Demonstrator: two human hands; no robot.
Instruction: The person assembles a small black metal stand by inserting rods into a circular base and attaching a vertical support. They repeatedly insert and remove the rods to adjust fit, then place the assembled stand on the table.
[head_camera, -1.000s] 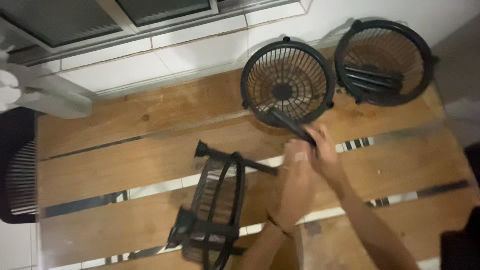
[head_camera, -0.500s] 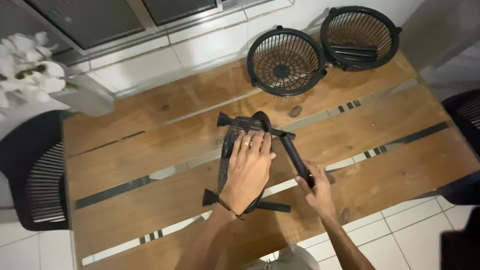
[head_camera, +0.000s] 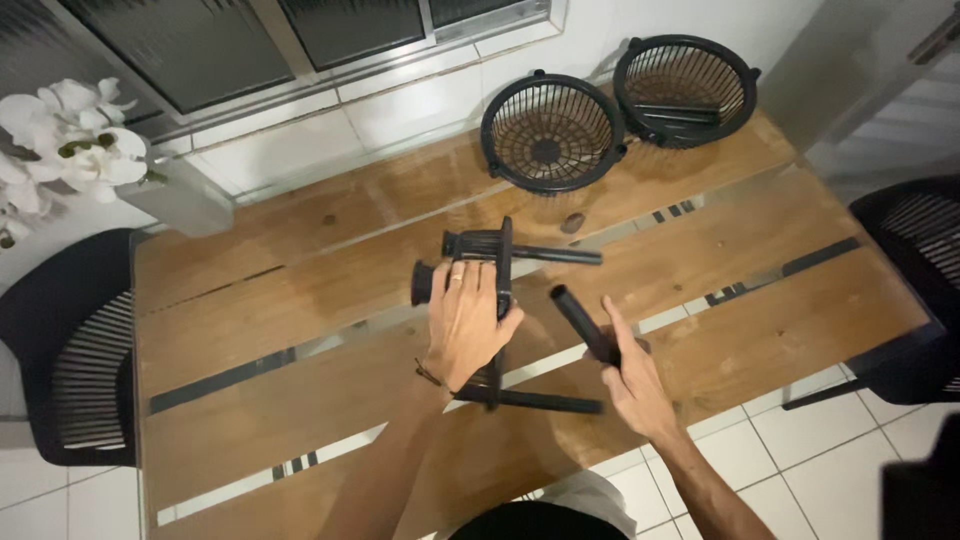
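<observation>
A black wire basket with tube legs (head_camera: 500, 262) stands on its side on the wooden table (head_camera: 300, 300). My left hand (head_camera: 465, 322) lies flat against it and grips its rim. Two legs stick out to the right, one at the top (head_camera: 560, 256) and one at the bottom (head_camera: 545, 402). My right hand (head_camera: 630, 385) holds a loose black tube leg (head_camera: 583, 323), its free end pointing up and left toward the basket. Two more black round baskets sit at the table's far edge, one empty (head_camera: 550, 132) and one with black tubes inside (head_camera: 685, 90).
Black chairs stand at the left (head_camera: 60, 350) and right (head_camera: 915, 270) ends of the table. A vase with white flowers (head_camera: 75, 140) sits at the far left corner. A small dark piece (head_camera: 572, 222) lies on the table near the baskets. White floor tiles show below.
The view has shifted and moved closer. My left hand stays on the tilted basket. My right hand still holds the tube leg and has drawn slightly away to the right.
</observation>
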